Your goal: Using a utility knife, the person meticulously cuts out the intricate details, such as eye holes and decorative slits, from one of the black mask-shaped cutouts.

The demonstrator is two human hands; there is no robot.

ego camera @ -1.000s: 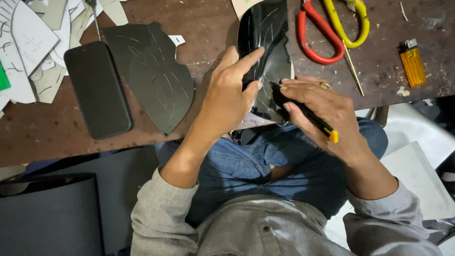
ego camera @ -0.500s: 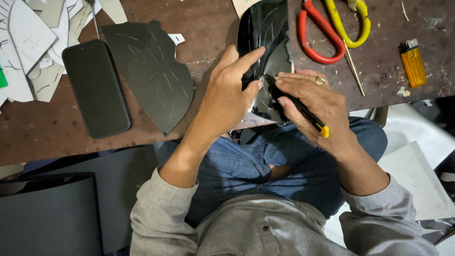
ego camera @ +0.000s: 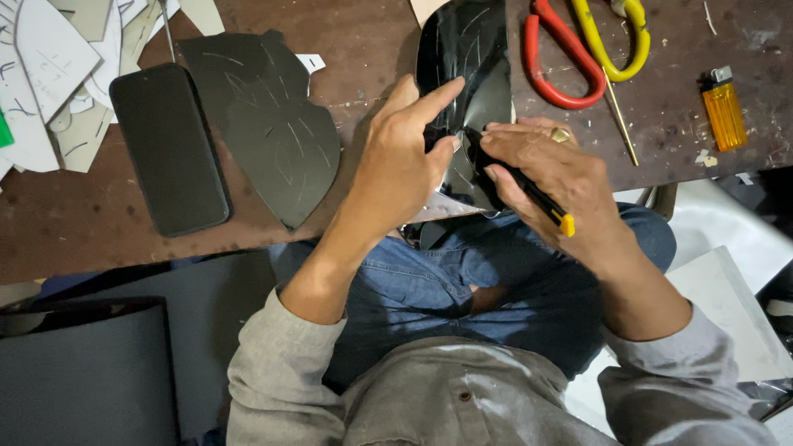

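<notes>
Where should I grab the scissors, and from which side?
Take the scissors by the red and yellow handle loops, coming from above. They lie flat on the table, clear of the right hand and the lighter. The loops are the largest visible part; the blades run out of frame.

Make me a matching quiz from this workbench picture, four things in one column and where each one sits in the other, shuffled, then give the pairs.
Things:
1. phone
2. scissors
3. lighter
4. cutter knife

Places:
A. in the right hand
B. far right of the table
C. far side of the table, above the right hand
D. left, beside the dark cut-out sheet

Pairs: 1-D, 2-C, 3-B, 4-A
</notes>
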